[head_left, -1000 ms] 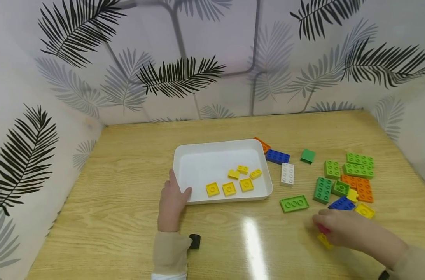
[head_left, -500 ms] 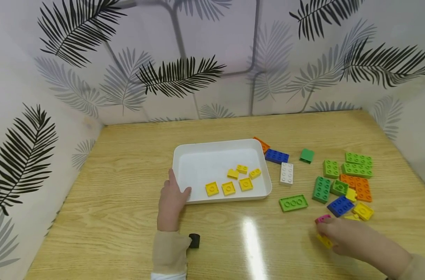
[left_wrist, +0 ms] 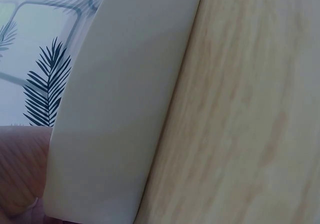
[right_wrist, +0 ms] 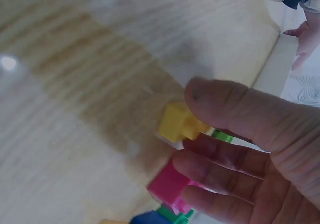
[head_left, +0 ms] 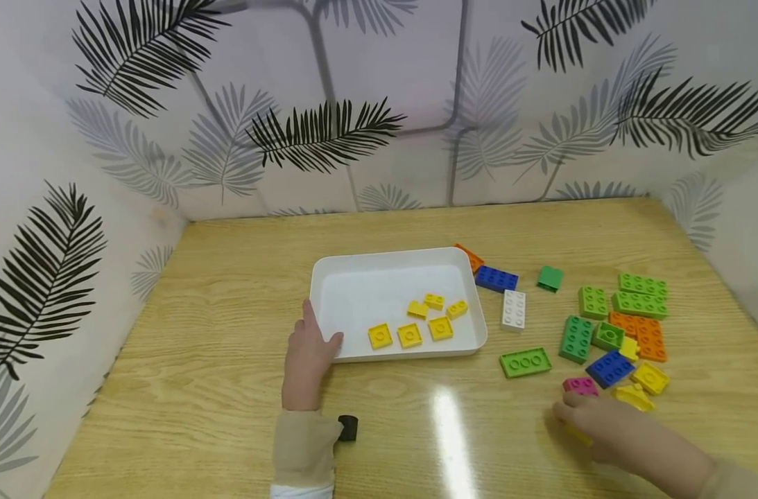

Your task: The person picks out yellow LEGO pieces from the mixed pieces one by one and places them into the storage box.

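Note:
My left hand (head_left: pixel 306 357) grips the near left corner of a white tray (head_left: pixel 360 294), thumb over the rim. In the left wrist view the tray's outer wall (left_wrist: pixel 120 104) fills the middle. Several yellow bricks (head_left: pixel 409 336) lie in the tray, toward its right and near side. My right hand (head_left: pixel 616 433) is low over the table at the right, pinching a small yellow brick (right_wrist: pixel 174 121) between thumb and index finger. It is mostly covered by the hand in the head view. A pink brick (head_left: pixel 580 386) sits just beyond the fingers; in the right wrist view they overlap it.
A light green brick (head_left: pixel 525 362) lies right of the tray. Blue (head_left: pixel 609 368), dark green (head_left: pixel 575 339), orange (head_left: pixel 650 339) and yellow bricks (head_left: pixel 632 397) cluster farther right. White (head_left: pixel 512 310) and blue bricks (head_left: pixel 496 278) lie near the tray's right end. Patterned walls (head_left: pixel 410 166) border the table.
My right hand has let go of the pink brick, which now stands beyond the fingers, and has closed over the small yellow brick nearer me. The left hand and tray stay put.

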Demonstrator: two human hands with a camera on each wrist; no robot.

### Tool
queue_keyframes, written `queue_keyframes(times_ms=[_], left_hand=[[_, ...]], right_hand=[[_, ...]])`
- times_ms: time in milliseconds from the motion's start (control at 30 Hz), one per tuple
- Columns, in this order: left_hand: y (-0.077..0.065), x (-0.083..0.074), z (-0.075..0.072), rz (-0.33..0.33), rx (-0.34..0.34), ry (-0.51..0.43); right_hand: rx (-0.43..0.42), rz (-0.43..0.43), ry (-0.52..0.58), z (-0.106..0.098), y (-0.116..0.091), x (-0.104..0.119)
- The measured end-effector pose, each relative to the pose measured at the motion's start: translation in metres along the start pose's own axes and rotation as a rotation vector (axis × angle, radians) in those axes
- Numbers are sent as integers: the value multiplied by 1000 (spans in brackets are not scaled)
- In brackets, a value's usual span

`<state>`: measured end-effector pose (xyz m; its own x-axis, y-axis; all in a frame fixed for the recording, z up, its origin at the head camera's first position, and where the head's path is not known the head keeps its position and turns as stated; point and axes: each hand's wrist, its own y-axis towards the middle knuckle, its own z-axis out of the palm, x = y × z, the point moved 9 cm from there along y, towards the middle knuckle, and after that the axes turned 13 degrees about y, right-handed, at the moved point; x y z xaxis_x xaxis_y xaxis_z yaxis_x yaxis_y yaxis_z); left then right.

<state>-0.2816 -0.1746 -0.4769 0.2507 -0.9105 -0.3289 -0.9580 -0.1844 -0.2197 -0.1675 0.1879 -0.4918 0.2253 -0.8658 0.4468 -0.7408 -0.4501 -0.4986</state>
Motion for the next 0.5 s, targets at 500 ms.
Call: queue_keyframes(times_ms=[500], left_hand=[[0, 1, 0, 3, -8, -22]], right_hand=[[-88, -107, -88, -1, 5, 15]])
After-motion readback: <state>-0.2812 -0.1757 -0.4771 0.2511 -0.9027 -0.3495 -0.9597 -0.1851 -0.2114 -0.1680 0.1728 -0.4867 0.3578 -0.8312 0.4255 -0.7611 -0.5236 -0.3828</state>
